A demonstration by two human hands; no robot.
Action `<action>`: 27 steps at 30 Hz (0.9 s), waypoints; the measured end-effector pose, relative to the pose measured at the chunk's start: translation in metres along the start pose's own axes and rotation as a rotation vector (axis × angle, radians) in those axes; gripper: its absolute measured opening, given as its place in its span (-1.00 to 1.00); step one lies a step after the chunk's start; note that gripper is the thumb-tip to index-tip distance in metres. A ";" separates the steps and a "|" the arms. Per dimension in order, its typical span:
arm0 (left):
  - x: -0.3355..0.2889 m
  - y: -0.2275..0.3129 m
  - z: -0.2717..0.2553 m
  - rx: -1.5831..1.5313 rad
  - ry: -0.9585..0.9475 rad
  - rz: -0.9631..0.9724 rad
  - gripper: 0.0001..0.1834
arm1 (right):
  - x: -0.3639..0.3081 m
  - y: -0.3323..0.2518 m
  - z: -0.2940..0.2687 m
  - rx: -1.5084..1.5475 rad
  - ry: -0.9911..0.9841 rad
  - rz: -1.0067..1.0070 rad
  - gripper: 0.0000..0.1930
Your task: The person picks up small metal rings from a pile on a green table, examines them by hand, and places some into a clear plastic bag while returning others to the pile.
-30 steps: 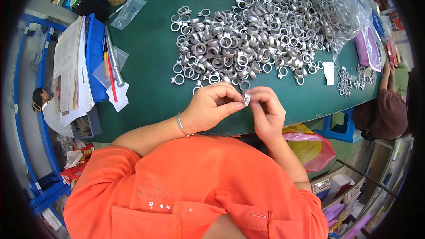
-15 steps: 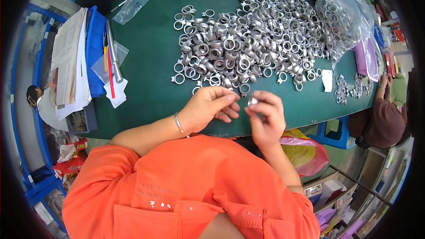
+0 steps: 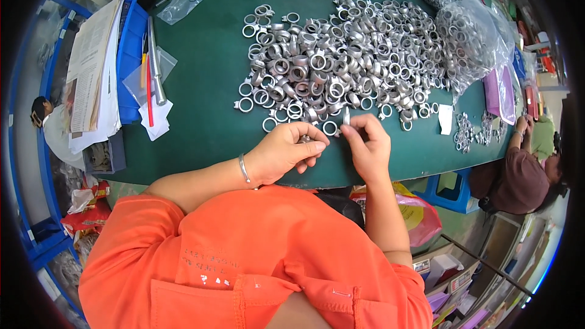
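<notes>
A wide heap of silver-grey metal rings (image 3: 341,55), many with a small setting on top, lies on the green table (image 3: 201,79). Just below the heap's near edge, my left hand (image 3: 281,151) is curled, a small metal ring (image 3: 305,139) partly showing among its fingers. Thumb and fingers of my right hand (image 3: 370,147) pinch another metal ring (image 3: 347,116), seen nearly edge-on, close to the heap. One loose ring (image 3: 330,128) lies on the table between the two hands. My left wrist wears a silver bangle (image 3: 244,169).
Left, a blue tray (image 3: 129,55) holds papers, beside a red pen (image 3: 149,94) and a metal rod (image 3: 156,70). A clear bag of rings (image 3: 466,39) and a purple tray (image 3: 499,94) stand right. A co-worker in a brown top (image 3: 524,176) sits at far right.
My right hand has moved up toward the heap, its ring now upright at the fingertips. A ring now shows in my left hand, whose fingers have curled in. The whole view has shifted slightly.
</notes>
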State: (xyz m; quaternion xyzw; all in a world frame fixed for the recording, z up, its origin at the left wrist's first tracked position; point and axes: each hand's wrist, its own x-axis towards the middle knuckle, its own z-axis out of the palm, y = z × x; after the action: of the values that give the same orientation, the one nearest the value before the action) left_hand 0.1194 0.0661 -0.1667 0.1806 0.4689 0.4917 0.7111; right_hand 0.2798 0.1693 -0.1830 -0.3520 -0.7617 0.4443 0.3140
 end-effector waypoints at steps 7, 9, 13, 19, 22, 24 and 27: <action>0.002 0.008 0.008 0.260 0.046 0.226 -0.88 | -0.022 -0.014 0.002 0.114 -0.082 -0.221 -0.92; 0.002 0.003 0.006 0.386 0.028 0.382 -0.92 | -0.026 -0.011 0.003 0.311 -0.090 -0.071 -0.94; 0.005 -0.003 0.003 0.517 0.015 0.575 -0.94 | -0.024 -0.022 0.004 0.797 -0.061 0.291 -0.86; 0.000 0.001 0.004 -0.080 -0.017 0.136 -0.77 | -0.018 -0.031 0.004 0.076 0.015 -0.345 -0.80; 0.002 -0.001 -0.002 -0.375 -0.081 -0.094 -0.75 | -0.008 -0.037 0.004 0.154 -0.239 -0.478 -0.74; 0.003 -0.004 -0.007 -0.399 -0.116 -0.142 -0.79 | 0.006 -0.028 0.003 -0.061 -0.013 -0.430 -0.83; 0.003 -0.003 -0.003 -0.327 -0.092 -0.146 -0.85 | 0.030 -0.001 0.003 -0.382 0.257 -0.172 -0.86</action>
State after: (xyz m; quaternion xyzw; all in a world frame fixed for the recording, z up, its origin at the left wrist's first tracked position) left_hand 0.1186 0.0667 -0.1720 0.0503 0.3613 0.4998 0.7856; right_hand 0.2606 0.1920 -0.1784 -0.3923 -0.8128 0.2157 0.3727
